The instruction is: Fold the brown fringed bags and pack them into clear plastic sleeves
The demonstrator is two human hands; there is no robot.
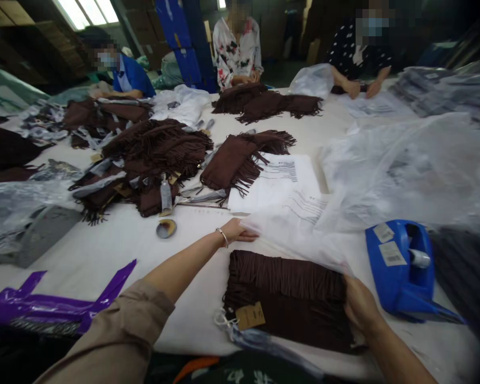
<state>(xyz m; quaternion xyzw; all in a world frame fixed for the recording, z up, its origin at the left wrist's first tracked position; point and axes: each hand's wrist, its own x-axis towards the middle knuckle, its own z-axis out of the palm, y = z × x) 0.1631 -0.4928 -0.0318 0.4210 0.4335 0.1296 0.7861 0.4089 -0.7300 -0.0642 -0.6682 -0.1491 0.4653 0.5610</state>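
Note:
A folded dark brown fringed garment (pixel 288 298) with a tan paper tag (pixel 250 316) lies on the white table in front of me. My left hand (pixel 238 231), a thin bracelet on its wrist, pinches the near edge of a clear plastic bag (pixel 300 234) just beyond the garment. My right hand (pixel 358 306) grips the garment's right edge where the bag's corner hangs over it; the fingers are curled round the fabric.
A blue tape dispenser (pixel 400 266) stands right of the garment. Piles of brown fringed garments (pixel 156 154), printed white sheets (pixel 280 181), a small bottle (pixel 166 196), purple bags (pixel 60 306) and heaps of clear plastic (pixel 408 165) cover the table (pixel 116 240). Three people work at the far side.

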